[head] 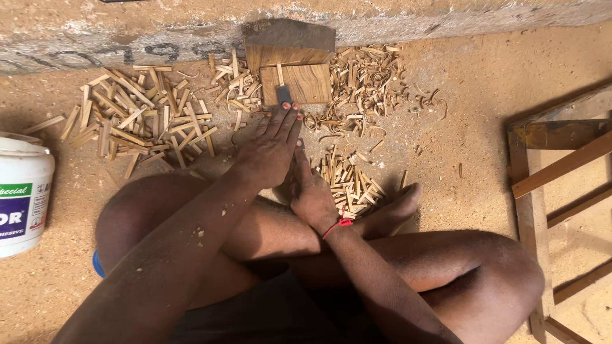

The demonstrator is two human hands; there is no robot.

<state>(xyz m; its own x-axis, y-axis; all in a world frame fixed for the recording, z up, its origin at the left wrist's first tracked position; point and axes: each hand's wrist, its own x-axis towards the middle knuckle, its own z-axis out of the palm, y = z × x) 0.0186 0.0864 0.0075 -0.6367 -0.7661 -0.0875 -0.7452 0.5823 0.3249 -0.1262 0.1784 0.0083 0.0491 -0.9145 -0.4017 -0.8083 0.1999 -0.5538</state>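
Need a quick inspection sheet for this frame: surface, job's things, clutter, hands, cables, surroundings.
Surface: sandy floor, covered in sawdust.
Job's things: dark blade on a small wooden block; short cut sticks by the right hand.
Clutter: pile of wood strips; curled shavings.
Hands: left hand fingertips at the blade; right hand low beside it, grip unclear.
Cables: nothing seen.
Surroundings: white bucket; wooden frame; concrete ledge.

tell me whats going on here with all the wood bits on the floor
A person sits cross-legged on a sandy floor. Their left hand reaches forward, fingertips on a dark metal blade that rests on a small wooden block. The right hand sits just behind it, low to the ground; what it holds is hidden. Piles of short wood sticks lie left, curly shavings right, and a white plastic bucket stands at the far left.
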